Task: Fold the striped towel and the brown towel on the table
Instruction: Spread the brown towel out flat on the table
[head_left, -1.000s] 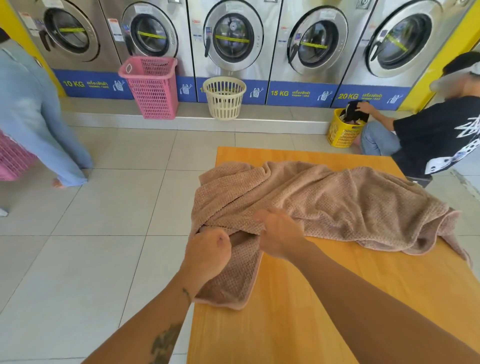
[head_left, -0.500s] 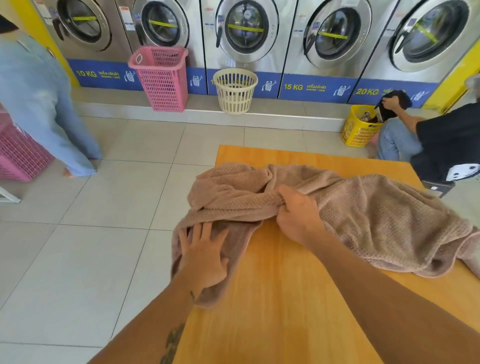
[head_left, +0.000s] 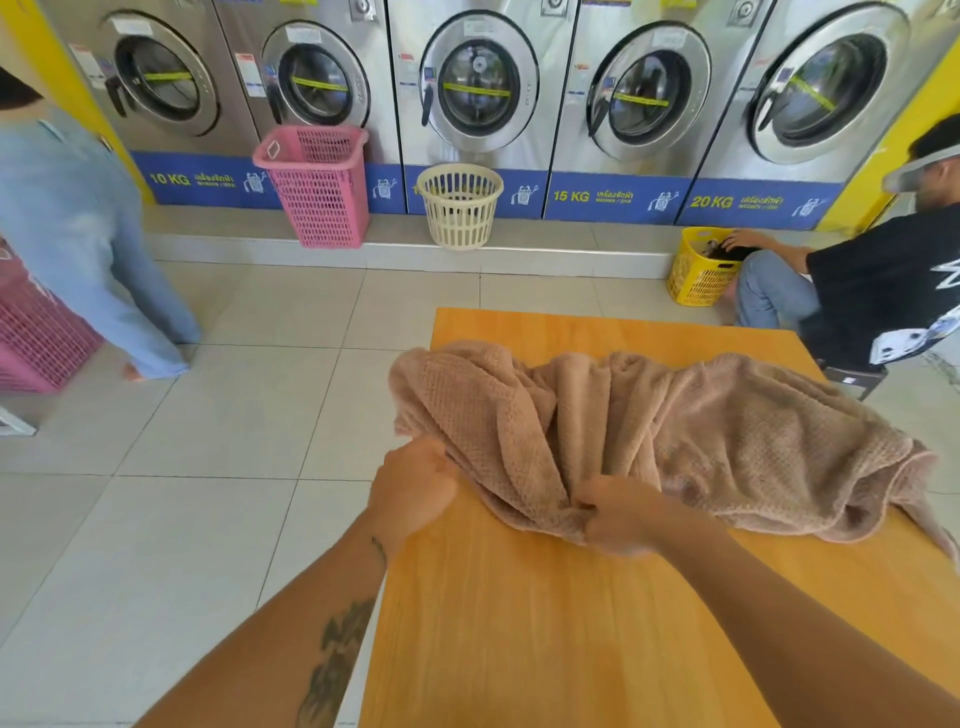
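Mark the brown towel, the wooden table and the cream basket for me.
brown towel (head_left: 727, 431): head view, on the bunched waffle cloth right of centre.
wooden table (head_left: 545, 634): head view, on the bare top between the forearms.
cream basket (head_left: 460, 208): head view, on its slatted front wall.

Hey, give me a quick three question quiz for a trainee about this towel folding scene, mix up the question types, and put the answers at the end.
1. True or false: the brown towel is already folded flat on the table.
2. Which basket stands nearest the seated person in the black shirt? A pink, B cream, C yellow.
3. Fill in: both the left hand and the right hand grip the towel's ____ edge.

Key: 1 false, it lies bunched. 2 C, the yellow basket. 3 near.
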